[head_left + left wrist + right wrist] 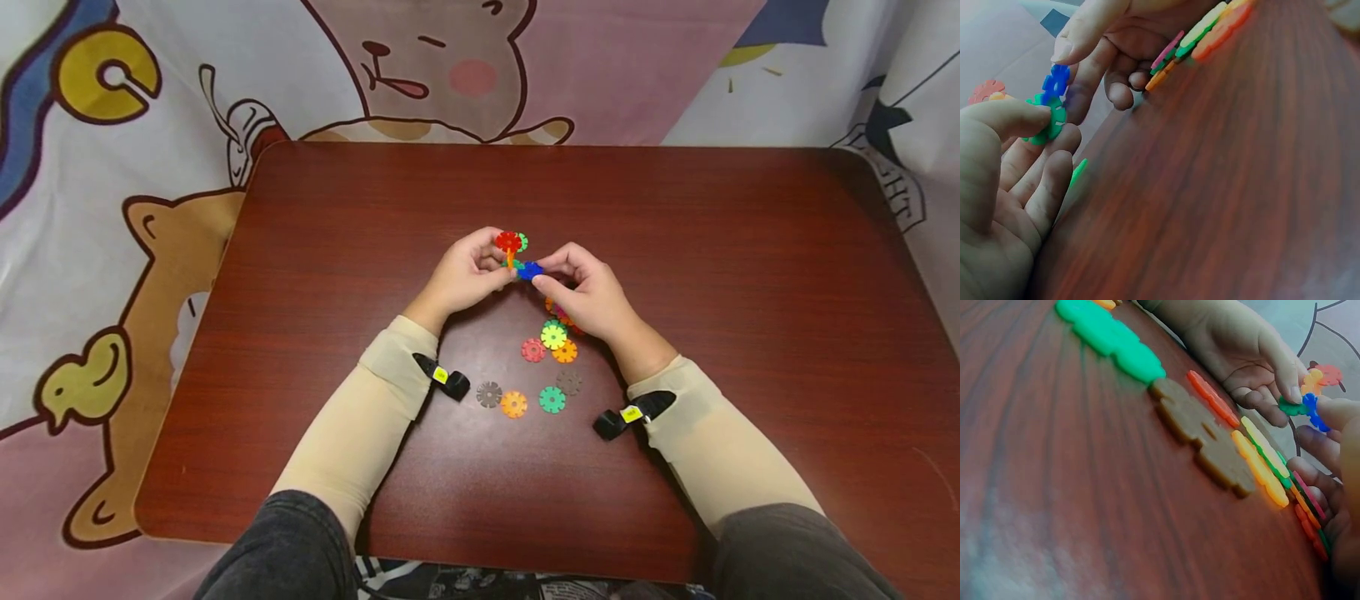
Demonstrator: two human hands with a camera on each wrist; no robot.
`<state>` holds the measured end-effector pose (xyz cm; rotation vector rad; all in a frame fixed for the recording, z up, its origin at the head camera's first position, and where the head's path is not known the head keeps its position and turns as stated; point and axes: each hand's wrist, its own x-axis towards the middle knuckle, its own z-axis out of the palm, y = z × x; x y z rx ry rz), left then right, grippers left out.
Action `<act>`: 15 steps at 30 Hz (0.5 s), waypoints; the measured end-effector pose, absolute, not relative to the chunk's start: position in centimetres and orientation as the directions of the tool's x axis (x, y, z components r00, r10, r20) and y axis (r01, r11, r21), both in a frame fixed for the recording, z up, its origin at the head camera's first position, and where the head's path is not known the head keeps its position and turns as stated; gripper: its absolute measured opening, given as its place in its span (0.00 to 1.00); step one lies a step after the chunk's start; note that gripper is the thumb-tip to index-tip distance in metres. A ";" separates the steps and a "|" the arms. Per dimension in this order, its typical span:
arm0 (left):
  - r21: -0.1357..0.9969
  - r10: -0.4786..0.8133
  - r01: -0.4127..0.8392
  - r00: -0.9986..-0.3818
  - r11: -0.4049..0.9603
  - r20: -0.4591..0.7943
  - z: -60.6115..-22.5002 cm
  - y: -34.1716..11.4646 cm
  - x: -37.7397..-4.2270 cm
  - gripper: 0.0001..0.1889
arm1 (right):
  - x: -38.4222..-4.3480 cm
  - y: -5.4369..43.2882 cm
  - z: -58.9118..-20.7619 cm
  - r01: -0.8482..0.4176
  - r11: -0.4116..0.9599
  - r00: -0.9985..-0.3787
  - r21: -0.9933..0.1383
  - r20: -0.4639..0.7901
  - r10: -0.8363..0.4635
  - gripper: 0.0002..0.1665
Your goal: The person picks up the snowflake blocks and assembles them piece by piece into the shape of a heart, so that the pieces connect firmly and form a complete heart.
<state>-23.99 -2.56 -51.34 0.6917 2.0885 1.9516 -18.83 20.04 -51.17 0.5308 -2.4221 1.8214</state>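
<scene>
My left hand [467, 273] pinches a green notched plastic disc [1056, 120] between thumb and fingers, above the table. An orange disc [1312, 382] stands up from the green one, topped by a red disc [507, 242]. My right hand [588, 292] holds a blue notched disc [530, 271] by its edge with thumb and fingertips. In the left wrist view, the blue disc meets the green disc's rim, slot side toward it. A light green disc [523, 242] shows partly behind the red one.
Under and beside my right hand lie overlapping discs, among them a yellow disc [553, 337], a pink disc [533, 350] and an orange one [565, 352]. Nearer my body are a grey disc [489, 394], another orange disc [513, 404] and a teal disc [552, 400] on the brown table [712, 217].
</scene>
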 end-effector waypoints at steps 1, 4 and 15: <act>0.981 0.464 0.192 -0.871 0.021 0.161 -51.3 -2.5 -24.0 0.17 | -18.8 20.0 -51.2 -0.317 0.251 -0.937 -0.915 0.261 -0.230 0.12; 0.981 0.464 0.189 -0.873 0.034 0.152 -51.3 -2.5 -24.0 0.16 | -18.9 20.0 -51.3 -0.340 0.286 -0.933 -0.896 0.282 -0.224 0.13; 0.987 0.376 0.162 -0.914 -0.001 0.150 -51.1 -2.6 -23.9 0.17 | -19.3 21.2 -51.2 -0.462 0.590 -0.883 -0.662 0.405 -0.237 0.15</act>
